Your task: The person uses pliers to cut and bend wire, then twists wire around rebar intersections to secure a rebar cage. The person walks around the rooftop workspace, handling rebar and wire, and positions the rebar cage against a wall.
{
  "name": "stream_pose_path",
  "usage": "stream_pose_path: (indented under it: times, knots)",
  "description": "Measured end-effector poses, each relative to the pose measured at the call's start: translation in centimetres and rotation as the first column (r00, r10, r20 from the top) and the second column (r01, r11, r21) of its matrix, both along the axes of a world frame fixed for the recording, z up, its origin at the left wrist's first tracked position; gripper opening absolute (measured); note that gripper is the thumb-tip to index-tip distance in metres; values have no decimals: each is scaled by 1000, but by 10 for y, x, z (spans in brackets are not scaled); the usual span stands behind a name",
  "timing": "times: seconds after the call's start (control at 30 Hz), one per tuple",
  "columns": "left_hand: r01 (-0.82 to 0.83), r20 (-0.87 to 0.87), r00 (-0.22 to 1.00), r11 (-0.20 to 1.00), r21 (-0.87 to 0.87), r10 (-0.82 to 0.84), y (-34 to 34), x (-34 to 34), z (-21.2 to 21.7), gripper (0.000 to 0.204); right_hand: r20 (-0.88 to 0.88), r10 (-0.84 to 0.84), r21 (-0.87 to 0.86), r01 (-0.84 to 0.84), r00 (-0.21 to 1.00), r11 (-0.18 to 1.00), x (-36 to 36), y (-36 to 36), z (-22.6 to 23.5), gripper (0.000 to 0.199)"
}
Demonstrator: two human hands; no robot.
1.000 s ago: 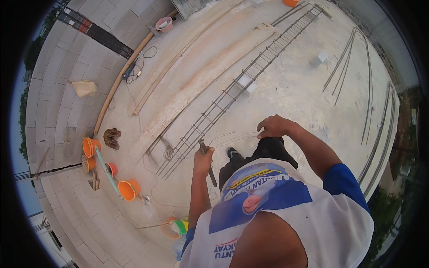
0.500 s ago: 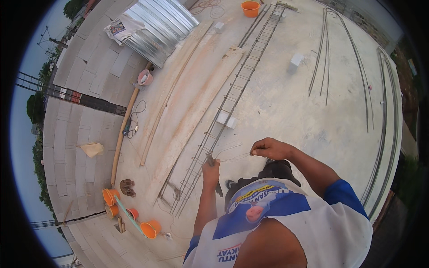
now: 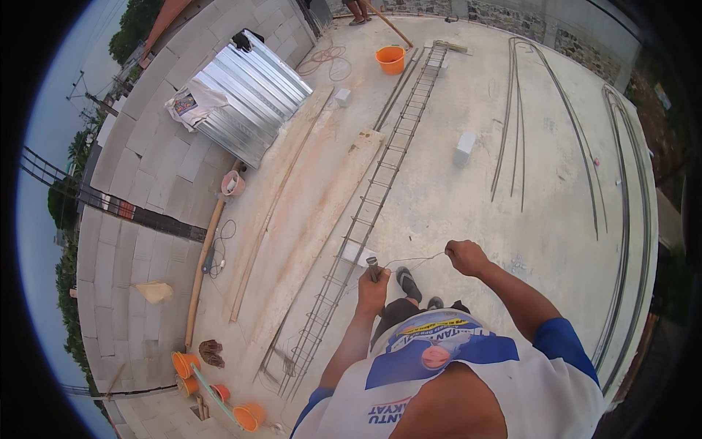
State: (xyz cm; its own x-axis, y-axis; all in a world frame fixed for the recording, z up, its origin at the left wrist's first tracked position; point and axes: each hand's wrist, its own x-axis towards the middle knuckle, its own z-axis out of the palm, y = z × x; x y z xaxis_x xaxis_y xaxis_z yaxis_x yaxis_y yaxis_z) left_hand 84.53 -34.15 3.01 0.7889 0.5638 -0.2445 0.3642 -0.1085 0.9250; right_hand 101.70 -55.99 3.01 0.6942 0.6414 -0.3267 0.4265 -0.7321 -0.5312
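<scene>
over the pale floor (image 3: 446, 201), beside the long steel frame (image 3: 375, 205), the left hand (image 3: 373, 293) grips a dark tool (image 3: 374, 268) while the right hand (image 3: 466, 257) pinches a thin wire (image 3: 414, 259) between the hands, probably best kept smooth so it won't kink.

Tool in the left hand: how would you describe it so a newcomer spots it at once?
A ladder-like rebar cage runs up the pale floor. Right of its lower half, the left hand grips the tool, whose end sticks out above the fist. It is thick and dark, unlike the thin wire leading to the right hand.
</scene>
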Motion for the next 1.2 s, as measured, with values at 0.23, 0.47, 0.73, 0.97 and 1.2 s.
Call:
stream_pose_path:
  times: [0.23,0.47,0.73,0.97,1.2]
  knots:
    - [6,-28,1000,998,60,-4,46,99,-16,24,-677,173,322,76,715,944,68,7,70,28]
    - [122,99,987,991,50,-127,64,229,-22,25,97,119,-172,-101,988,980,169,28,-28,28]
    - [219,40,975,976,3,-219,94,326,-29,24,-534,-312,378,552,786,743,284,48,53,24]
    - [130,4,991,987,99,-131,61,411,-33,23,122,233,-162,-212,965,964,369,39,-30,18]
    - [-34,-117,992,981,192,57,39,488,5,25,-820,197,400,292,537,869,508,18,30,25]
